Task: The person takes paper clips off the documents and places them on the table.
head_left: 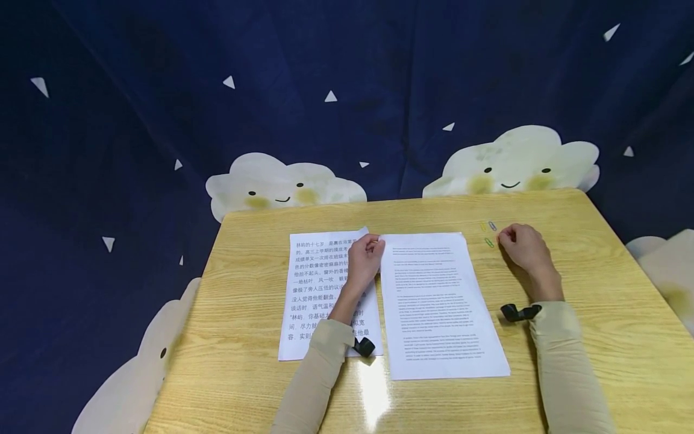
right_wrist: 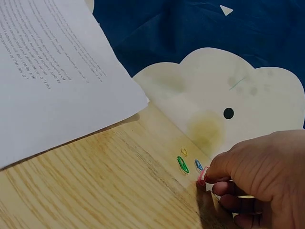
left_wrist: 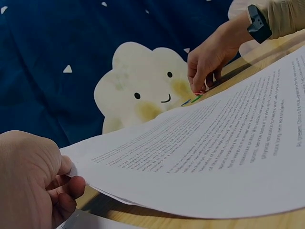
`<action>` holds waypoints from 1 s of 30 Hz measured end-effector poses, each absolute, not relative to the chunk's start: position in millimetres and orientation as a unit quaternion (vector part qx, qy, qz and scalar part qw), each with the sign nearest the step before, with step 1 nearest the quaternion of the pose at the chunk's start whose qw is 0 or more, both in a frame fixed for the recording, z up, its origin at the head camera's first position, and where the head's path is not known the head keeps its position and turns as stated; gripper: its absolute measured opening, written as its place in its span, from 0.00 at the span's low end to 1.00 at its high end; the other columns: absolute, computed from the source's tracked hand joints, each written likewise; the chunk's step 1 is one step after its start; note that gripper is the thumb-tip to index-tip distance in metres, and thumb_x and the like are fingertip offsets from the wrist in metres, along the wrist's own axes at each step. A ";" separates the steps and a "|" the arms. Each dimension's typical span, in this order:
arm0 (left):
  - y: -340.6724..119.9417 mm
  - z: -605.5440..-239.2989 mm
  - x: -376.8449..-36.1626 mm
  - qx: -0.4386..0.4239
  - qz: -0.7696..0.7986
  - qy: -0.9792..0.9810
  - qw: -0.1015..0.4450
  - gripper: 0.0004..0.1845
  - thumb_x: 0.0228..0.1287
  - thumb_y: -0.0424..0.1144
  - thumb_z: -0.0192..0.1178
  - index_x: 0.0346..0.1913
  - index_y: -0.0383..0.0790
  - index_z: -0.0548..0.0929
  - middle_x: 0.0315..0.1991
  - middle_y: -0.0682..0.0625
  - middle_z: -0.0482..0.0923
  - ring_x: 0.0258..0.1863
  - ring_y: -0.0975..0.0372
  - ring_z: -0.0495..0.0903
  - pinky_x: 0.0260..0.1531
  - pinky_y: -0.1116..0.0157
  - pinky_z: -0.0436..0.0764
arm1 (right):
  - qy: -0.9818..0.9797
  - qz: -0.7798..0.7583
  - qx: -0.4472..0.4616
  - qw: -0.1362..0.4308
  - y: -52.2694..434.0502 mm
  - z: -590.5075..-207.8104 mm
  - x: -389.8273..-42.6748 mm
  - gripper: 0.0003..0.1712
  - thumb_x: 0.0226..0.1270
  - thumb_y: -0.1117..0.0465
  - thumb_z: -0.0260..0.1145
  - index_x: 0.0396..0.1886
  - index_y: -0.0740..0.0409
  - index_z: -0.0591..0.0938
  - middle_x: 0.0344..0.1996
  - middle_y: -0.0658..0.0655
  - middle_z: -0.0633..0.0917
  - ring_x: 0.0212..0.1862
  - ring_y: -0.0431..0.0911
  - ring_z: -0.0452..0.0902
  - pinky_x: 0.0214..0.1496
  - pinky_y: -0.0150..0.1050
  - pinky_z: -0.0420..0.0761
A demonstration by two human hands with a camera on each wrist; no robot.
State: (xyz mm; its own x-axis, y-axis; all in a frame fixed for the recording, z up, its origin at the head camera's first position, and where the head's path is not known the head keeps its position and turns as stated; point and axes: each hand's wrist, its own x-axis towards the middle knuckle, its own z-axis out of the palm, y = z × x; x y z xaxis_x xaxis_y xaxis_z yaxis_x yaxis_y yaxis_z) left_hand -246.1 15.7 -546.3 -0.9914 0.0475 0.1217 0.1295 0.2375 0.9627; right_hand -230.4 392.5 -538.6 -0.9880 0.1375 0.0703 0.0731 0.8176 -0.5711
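At a wooden table, a person's right hand pinches a red paper clip between thumb and fingertips — just beside the green paper clip, blue paper clip and yellow paper clip, all right of the English-text sheet. The left hand pinches that sheet's upper left corner, lifting it — over the Chinese-text sheet left of it.

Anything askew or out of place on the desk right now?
Mostly tidy. The right-hand sheet lies slightly skewed, and the left hand lifts its top-left corner. Three paper clips lie loose by the right hand, which pinches a red paper clip. Nothing damaged.
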 end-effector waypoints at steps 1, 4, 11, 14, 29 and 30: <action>15.8 -546.4 -246.2 -0.056 -0.614 -0.786 0.035 0.10 0.76 0.35 0.62 0.52 0.32 0.87 0.30 0.46 0.83 0.14 0.67 0.72 0.14 0.71 0.75 | -0.951 0.298 -0.057 0.054 392.6 -538.8 -230.2 0.16 0.81 0.58 0.56 0.42 0.68 0.81 0.40 0.69 0.83 0.39 0.60 0.77 0.40 0.50 0.73; 16.2 -546.4 -246.2 -0.058 -0.612 -0.788 0.036 0.10 0.76 0.35 0.62 0.52 0.32 0.86 0.30 0.45 0.84 0.12 0.68 0.72 0.13 0.72 0.73 | -0.951 0.299 -0.058 0.056 393.0 -538.8 -229.8 0.16 0.82 0.59 0.55 0.41 0.68 0.81 0.40 0.69 0.83 0.38 0.59 0.76 0.38 0.48 0.72; 17.2 -547.4 -245.8 -0.057 -0.609 -0.791 0.028 0.11 0.76 0.34 0.61 0.54 0.32 0.86 0.31 0.44 0.85 0.10 0.66 0.73 0.13 0.72 0.72 | -0.948 0.306 -0.076 0.051 390.1 -538.7 -229.6 0.16 0.82 0.59 0.55 0.43 0.69 0.80 0.40 0.70 0.82 0.39 0.60 0.75 0.40 0.50 0.72; 17.2 -547.5 -246.1 -0.056 -0.609 -0.790 0.028 0.12 0.76 0.34 0.61 0.55 0.33 0.85 0.32 0.46 0.86 0.11 0.65 0.75 0.14 0.72 0.72 | -0.946 0.309 -0.086 0.047 388.9 -538.3 -229.5 0.15 0.81 0.59 0.55 0.43 0.69 0.80 0.41 0.70 0.81 0.40 0.60 0.74 0.41 0.50 0.72; 13.8 -547.8 -246.9 -0.066 -0.596 -0.799 0.048 0.13 0.77 0.33 0.61 0.58 0.33 0.84 0.36 0.44 0.89 0.10 0.65 0.75 0.14 0.71 0.73 | -0.943 0.317 -0.092 0.041 391.4 -538.1 -230.4 0.16 0.81 0.59 0.55 0.43 0.69 0.80 0.41 0.70 0.81 0.40 0.59 0.73 0.38 0.46 0.70; 13.3 -547.9 -247.0 -0.066 -0.598 -0.798 0.048 0.13 0.77 0.33 0.61 0.58 0.33 0.84 0.36 0.44 0.89 0.10 0.65 0.75 0.14 0.71 0.73 | -0.943 0.317 -0.092 0.041 391.6 -538.2 -230.5 0.16 0.81 0.59 0.55 0.44 0.69 0.81 0.41 0.70 0.81 0.40 0.59 0.73 0.38 0.46 0.70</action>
State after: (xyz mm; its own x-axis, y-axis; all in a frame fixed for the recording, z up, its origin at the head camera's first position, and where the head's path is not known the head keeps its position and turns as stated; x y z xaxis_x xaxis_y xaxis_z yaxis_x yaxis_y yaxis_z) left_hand -247.0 13.3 -547.9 -0.9868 0.0484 0.1547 0.1620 0.2769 0.9471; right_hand -230.5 391.6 -538.2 -0.9796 0.2001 0.0181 0.1484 0.7815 -0.6060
